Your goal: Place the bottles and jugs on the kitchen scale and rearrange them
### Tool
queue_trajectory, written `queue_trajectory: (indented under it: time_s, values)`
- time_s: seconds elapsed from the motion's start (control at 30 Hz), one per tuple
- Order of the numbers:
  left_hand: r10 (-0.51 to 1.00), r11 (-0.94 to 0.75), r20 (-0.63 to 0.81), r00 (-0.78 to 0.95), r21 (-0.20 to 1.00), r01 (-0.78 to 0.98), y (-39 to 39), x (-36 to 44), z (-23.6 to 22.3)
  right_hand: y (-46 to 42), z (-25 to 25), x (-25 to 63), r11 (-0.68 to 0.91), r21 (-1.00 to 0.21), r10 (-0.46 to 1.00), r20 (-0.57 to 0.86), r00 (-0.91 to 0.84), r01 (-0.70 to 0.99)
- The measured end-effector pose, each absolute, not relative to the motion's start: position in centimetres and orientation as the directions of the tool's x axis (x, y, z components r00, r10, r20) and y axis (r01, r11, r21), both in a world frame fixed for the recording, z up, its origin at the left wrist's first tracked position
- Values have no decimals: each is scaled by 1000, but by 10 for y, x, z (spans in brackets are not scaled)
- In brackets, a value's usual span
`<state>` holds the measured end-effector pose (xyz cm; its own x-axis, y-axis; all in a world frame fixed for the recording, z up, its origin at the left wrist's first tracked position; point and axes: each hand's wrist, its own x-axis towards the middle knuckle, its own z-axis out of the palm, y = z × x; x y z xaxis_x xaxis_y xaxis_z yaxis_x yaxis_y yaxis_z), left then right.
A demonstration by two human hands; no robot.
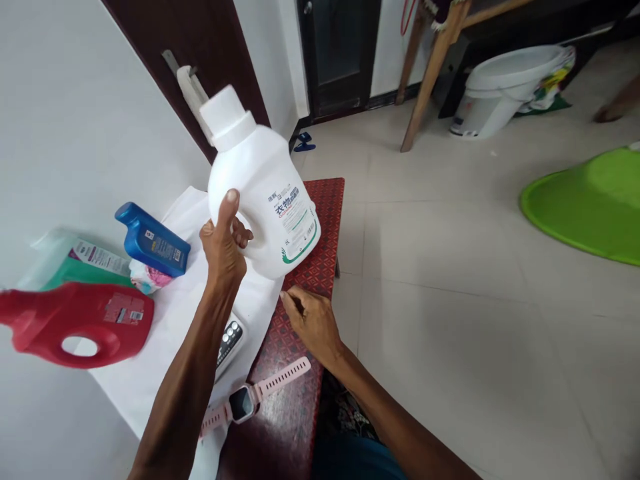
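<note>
A large white detergent bottle with a white cap tilts to the upper left above the table. My left hand is wrapped round its handle, thumb pointing up. Just below the bottle's base, my right hand hovers near the table edge with its fingers curled in; whether anything sits in them is hidden. Close to my forearms, a pink-strapped smartwatch lies across the cloth and the table. Partly behind my left forearm is a white device with round buttons.
On the white cloth stand a red jug, a blue bottle and a blurred green bottle. The red patterned table ends beside the tiled floor. Farther off are a white bucket and a green round object.
</note>
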<state>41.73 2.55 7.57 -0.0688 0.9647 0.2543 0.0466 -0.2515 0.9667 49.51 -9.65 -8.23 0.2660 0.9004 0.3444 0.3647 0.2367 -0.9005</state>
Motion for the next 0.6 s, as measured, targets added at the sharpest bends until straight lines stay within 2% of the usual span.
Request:
queue_trajectory:
  time_s: [0.17,0.3,0.47,0.6]
  values:
    - [932,-349,350,-93,937,31,-21,363,117,-99,-80,497,212,-905,914,317,251,370]
    - [869,-422,444,-218,895,143,-55,308,136,-99,-80,498,189,-911,929,287,235,366]
    - [789,-417,491,-370,870,264,-81,247,124,-99,-81,498,181,-901,926,291,239,394]
    - [777,-364,465,-425,882,300,-88,220,105,-100,-80,497,149,-898,933,267,242,414]
